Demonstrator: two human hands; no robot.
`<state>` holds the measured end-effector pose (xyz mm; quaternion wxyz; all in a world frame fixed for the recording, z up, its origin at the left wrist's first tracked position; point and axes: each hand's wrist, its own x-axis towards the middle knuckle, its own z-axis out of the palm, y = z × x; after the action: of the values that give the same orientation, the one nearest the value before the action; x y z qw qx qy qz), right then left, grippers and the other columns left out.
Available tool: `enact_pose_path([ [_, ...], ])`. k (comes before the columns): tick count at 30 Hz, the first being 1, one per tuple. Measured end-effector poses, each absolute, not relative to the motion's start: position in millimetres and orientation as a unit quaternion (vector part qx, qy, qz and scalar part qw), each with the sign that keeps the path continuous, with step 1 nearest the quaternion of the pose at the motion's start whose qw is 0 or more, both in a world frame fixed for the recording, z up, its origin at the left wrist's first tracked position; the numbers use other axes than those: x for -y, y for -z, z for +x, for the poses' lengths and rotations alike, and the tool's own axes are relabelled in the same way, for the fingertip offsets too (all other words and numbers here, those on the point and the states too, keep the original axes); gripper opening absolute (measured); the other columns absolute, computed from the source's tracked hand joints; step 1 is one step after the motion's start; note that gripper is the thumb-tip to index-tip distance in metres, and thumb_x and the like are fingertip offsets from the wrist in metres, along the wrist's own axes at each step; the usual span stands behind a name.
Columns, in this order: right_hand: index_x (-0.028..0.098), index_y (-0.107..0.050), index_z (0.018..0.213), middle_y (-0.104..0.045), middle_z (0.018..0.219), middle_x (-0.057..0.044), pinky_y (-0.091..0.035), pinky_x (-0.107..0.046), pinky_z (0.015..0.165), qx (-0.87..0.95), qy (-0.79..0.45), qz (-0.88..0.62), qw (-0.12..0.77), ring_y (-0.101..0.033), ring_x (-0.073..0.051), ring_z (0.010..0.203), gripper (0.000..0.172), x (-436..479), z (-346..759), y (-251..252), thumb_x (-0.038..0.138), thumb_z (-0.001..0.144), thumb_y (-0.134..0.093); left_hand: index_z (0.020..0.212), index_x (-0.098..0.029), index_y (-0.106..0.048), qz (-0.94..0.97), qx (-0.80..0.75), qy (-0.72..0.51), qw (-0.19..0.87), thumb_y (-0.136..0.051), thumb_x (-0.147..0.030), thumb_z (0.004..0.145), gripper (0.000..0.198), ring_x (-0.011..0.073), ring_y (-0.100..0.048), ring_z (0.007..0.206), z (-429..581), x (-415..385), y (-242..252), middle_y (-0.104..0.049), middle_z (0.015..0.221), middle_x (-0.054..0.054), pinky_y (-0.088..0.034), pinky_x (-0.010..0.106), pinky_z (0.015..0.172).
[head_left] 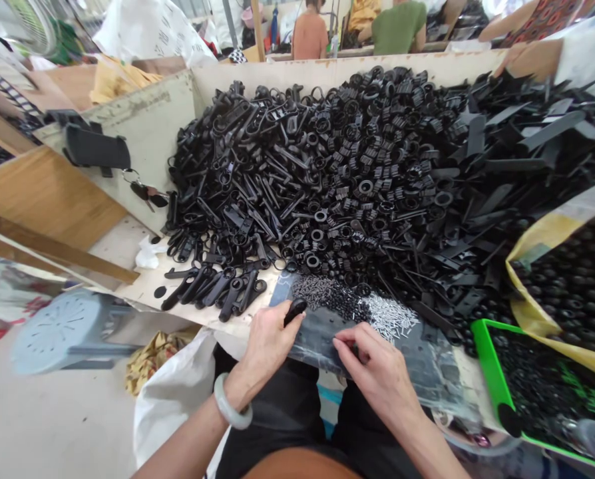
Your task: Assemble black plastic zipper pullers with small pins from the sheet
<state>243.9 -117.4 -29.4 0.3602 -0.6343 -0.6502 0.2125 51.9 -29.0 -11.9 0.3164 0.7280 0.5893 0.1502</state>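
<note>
Left hand (267, 342) closed on black plastic part (295, 310). Right hand (377, 372) pinched by the pins (391, 319); can't tell if it holds one. Short row of levers (212, 289) left of the hands, huge heap (357, 173) beyond on the bench (132, 283). Looks early, most still unprocessed.

Two hands: the left hand (267, 342), with one black plastic piece (295, 311) and one pale bangle (231, 407), and the right hand (377, 372). One green tray (483, 352); the heaped black parts (357, 173) are past counting.
</note>
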Motion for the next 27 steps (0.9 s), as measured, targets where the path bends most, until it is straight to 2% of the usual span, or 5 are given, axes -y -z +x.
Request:
enact_pose_path([
  [4, 0.022, -0.073, 0.088, -0.068, 0.079, -0.001, -0.043, -0.024, 0.051, 0.609, -0.269, -0.607, 0.434, -0.051, -0.011, 0.053, 0.014, 102, 235, 19, 0.026, 0.096, -0.062, 0.081, -0.018, -0.064, 0.604, -0.537, -0.247, 0.535, -0.063, -0.044, 0.091, 0.028, 0.0107, -0.044, 0.055, 49, 43, 5, -0.052, 0.063, -0.005, -0.034, 0.023, 0.055],
  [7, 0.021, -0.073, 0.088, -0.069, 0.081, -0.001, -0.041, -0.024, 0.05, 0.621, -0.28, -0.572, 0.456, -0.05, -0.01, 0.053, 0.012, 94, 231, 15, 0.025, 0.096, -0.064, 0.083, -0.017, -0.064, 0.536, -0.511, -0.263, 0.618, -0.067, -0.048, 0.087, 0.032, 0.0079, -0.037, 0.048, 51, 50, 2, -0.048, 0.059, -0.007, -0.029, 0.022, 0.048],
  [14, 0.022, -0.073, 0.092, -0.069, 0.083, -0.001, -0.042, -0.024, 0.052, 0.661, -0.271, -0.534, 0.453, -0.053, -0.01, 0.057, 0.008, 94, 232, 17, 0.021, 0.097, -0.066, 0.079, -0.016, -0.06, 0.497, -0.505, -0.283, 0.646, -0.071, -0.046, 0.083, 0.032, 0.0063, -0.036, 0.044, 54, 55, 4, -0.046, 0.053, -0.008, -0.027, 0.02, 0.045],
  [22, 0.02, -0.071, 0.098, -0.071, 0.088, -0.003, -0.05, -0.021, 0.06, 0.721, -0.188, -0.5, 0.441, -0.065, -0.012, 0.072, 0.011, 98, 232, 14, 0.012, 0.098, -0.063, 0.078, -0.017, -0.06, 0.462, -0.511, -0.278, 0.67, -0.071, -0.044, 0.084, 0.03, 0.005, -0.029, 0.042, 55, 61, 1, -0.043, 0.047, -0.01, -0.023, 0.02, 0.043],
  [27, 0.021, -0.071, 0.097, -0.071, 0.087, -0.003, -0.05, -0.02, 0.055, 0.716, -0.193, -0.505, 0.441, -0.064, -0.011, 0.065, 0.011, 102, 235, 11, 0.011, 0.097, -0.064, 0.085, -0.017, -0.063, 0.402, -0.487, -0.269, 0.727, -0.073, -0.046, 0.083, 0.03, 0.0049, -0.026, 0.041, 57, 64, -1, -0.043, 0.046, -0.01, -0.016, 0.02, 0.041],
])
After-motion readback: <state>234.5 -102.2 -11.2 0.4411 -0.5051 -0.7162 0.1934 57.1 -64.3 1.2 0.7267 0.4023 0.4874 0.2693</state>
